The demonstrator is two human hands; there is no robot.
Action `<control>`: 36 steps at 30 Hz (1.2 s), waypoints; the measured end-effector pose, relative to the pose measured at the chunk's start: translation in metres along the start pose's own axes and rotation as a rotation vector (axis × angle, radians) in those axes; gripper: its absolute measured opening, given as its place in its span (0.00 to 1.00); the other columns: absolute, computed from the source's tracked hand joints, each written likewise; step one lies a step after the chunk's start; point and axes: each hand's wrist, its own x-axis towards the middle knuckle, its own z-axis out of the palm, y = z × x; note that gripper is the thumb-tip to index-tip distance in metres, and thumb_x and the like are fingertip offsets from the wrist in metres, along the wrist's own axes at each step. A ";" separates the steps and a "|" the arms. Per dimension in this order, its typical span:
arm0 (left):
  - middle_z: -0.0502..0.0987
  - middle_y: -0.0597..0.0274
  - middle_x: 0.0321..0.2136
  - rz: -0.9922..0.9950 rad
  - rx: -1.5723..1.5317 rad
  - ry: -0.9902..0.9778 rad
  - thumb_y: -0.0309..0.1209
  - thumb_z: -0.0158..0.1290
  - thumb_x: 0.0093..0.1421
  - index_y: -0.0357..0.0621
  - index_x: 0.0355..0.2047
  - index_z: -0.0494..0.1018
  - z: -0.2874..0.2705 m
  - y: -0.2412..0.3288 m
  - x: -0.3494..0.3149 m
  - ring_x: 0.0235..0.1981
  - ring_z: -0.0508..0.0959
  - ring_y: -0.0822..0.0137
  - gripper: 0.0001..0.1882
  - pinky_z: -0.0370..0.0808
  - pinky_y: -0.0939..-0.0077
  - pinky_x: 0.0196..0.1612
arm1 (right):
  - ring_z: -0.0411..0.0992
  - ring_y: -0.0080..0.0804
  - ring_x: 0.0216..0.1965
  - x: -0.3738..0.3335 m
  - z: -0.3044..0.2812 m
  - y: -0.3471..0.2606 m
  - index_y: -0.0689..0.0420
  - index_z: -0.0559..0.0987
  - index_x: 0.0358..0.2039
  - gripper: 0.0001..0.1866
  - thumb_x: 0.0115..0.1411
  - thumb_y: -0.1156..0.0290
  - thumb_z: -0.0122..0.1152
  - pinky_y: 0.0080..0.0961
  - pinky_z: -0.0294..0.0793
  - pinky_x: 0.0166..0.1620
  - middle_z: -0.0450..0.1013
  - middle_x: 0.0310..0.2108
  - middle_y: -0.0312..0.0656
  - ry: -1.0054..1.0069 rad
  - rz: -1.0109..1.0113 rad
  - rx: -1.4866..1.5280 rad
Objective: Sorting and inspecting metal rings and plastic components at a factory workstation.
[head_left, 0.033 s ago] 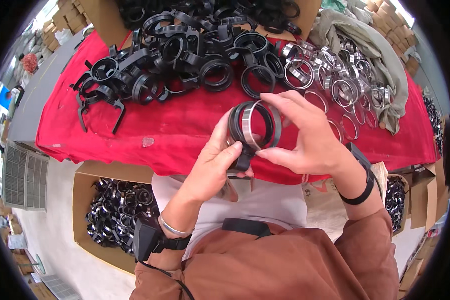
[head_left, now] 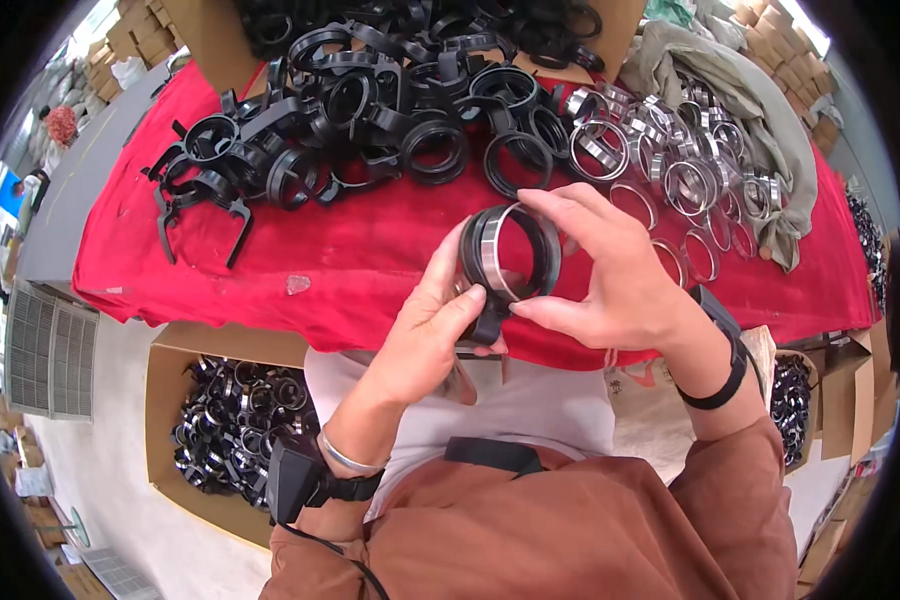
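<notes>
Pinched between thumb and fingers of the left hand [head_left: 425, 335], a black ring part [head_left: 472, 262] is held by its lower left side, its short stem pointing down past the thumb. Curved into a wide C, the right hand [head_left: 620, 270] has its fingertips at the top and its thumb at the bottom of a shiny metal ring [head_left: 491, 255], which stands tilted against the black ring; how far it is seated cannot be told. Both pieces are raised over the near part of the red cloth [head_left: 360, 265], about midway along it.

Toward the far side of the red cloth lies a heap of black ring parts [head_left: 407, 150], some with long arms. On its far right are many loose metal rings [head_left: 688, 185], bordered by a grey-green fabric [head_left: 785, 165]. Beyond its far edge, an open carton [head_left: 210, 45] holds more black pieces. Below its near edge, to the left, a cardboard box [head_left: 162, 430] contains black pieces with metal bands [head_left: 235, 420]; below that edge, to the right, hangs a pale printed bag [head_left: 660, 410].
</notes>
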 end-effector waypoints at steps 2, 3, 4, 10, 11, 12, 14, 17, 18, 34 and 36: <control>0.66 0.58 0.50 0.019 0.019 0.064 0.25 0.37 0.63 0.49 0.65 0.43 0.002 -0.002 0.000 0.37 0.73 0.74 0.30 0.76 0.80 0.31 | 0.70 0.35 0.37 0.001 0.004 0.002 0.64 0.68 0.52 0.39 0.38 0.69 0.72 0.26 0.71 0.39 0.68 0.39 0.46 0.023 -0.009 -0.016; 0.65 0.60 0.50 0.018 0.019 0.065 0.25 0.37 0.63 0.51 0.65 0.44 0.002 -0.001 0.000 0.41 0.71 0.74 0.30 0.77 0.79 0.33 | 0.70 0.35 0.37 0.001 0.004 0.002 0.64 0.68 0.52 0.39 0.38 0.69 0.72 0.26 0.71 0.39 0.68 0.39 0.46 0.023 -0.012 -0.015; 0.65 0.60 0.50 0.020 0.020 0.067 0.25 0.37 0.63 0.51 0.65 0.44 0.002 -0.001 0.000 0.41 0.71 0.74 0.30 0.77 0.79 0.33 | 0.70 0.35 0.37 0.001 0.004 0.002 0.64 0.68 0.52 0.39 0.38 0.69 0.72 0.26 0.72 0.39 0.68 0.39 0.46 0.020 -0.015 -0.029; 0.67 0.60 0.49 0.042 0.069 0.055 0.24 0.36 0.64 0.52 0.65 0.43 0.003 -0.003 -0.001 0.41 0.71 0.74 0.30 0.76 0.81 0.35 | 0.70 0.42 0.38 0.000 0.007 0.002 0.65 0.68 0.51 0.38 0.38 0.68 0.71 0.30 0.72 0.40 0.68 0.40 0.49 0.030 -0.019 -0.034; 0.64 0.60 0.53 0.043 0.059 0.060 0.26 0.38 0.64 0.48 0.65 0.45 0.004 -0.003 -0.001 0.43 0.71 0.73 0.29 0.76 0.80 0.35 | 0.70 0.48 0.40 0.000 0.007 0.002 0.66 0.68 0.50 0.36 0.40 0.68 0.70 0.34 0.72 0.41 0.67 0.39 0.53 0.029 -0.011 -0.016; 0.61 0.59 0.56 0.046 0.050 0.067 0.28 0.41 0.64 0.45 0.64 0.46 0.005 -0.002 -0.002 0.45 0.71 0.73 0.29 0.76 0.79 0.35 | 0.70 0.48 0.40 0.000 0.007 0.001 0.66 0.68 0.50 0.36 0.40 0.68 0.70 0.34 0.72 0.41 0.67 0.39 0.53 0.028 -0.012 -0.016; 0.65 0.59 0.52 0.110 0.099 0.088 0.30 0.41 0.65 0.45 0.64 0.48 0.007 -0.005 0.000 0.41 0.72 0.74 0.28 0.76 0.80 0.33 | 0.70 0.47 0.39 0.000 0.006 -0.001 0.66 0.68 0.50 0.36 0.39 0.67 0.71 0.34 0.72 0.41 0.67 0.39 0.52 0.011 0.002 -0.005; 0.72 0.60 0.43 0.088 0.146 0.153 0.33 0.41 0.66 0.43 0.61 0.53 0.010 -0.002 -0.003 0.33 0.75 0.76 0.24 0.75 0.82 0.29 | 0.70 0.46 0.38 -0.004 0.010 -0.002 0.66 0.70 0.48 0.36 0.38 0.65 0.73 0.33 0.72 0.40 0.68 0.37 0.52 0.030 0.032 0.000; 0.76 0.61 0.37 0.002 0.144 0.201 0.34 0.41 0.66 0.42 0.60 0.57 0.011 0.000 -0.005 0.28 0.76 0.77 0.23 0.74 0.83 0.27 | 0.70 0.46 0.38 -0.004 0.010 -0.002 0.66 0.70 0.48 0.36 0.38 0.65 0.73 0.33 0.72 0.40 0.68 0.37 0.52 0.032 0.033 -0.001; 0.76 0.63 0.27 -0.015 0.042 0.313 0.36 0.42 0.67 0.37 0.52 0.64 -0.001 0.005 -0.034 0.22 0.75 0.78 0.18 0.72 0.85 0.23 | 0.71 0.23 0.23 -0.006 0.051 0.011 0.68 0.76 0.37 0.14 0.60 0.68 0.54 0.17 0.71 0.26 0.73 0.24 0.41 0.089 0.700 1.016; 0.77 0.63 0.29 0.012 -0.024 0.374 0.34 0.42 0.67 0.36 0.54 0.62 -0.006 0.008 -0.042 0.24 0.74 0.78 0.20 0.72 0.84 0.28 | 0.71 0.23 0.20 0.005 0.054 -0.006 0.68 0.75 0.39 0.13 0.60 0.70 0.53 0.16 0.71 0.25 0.73 0.24 0.40 0.019 0.697 1.012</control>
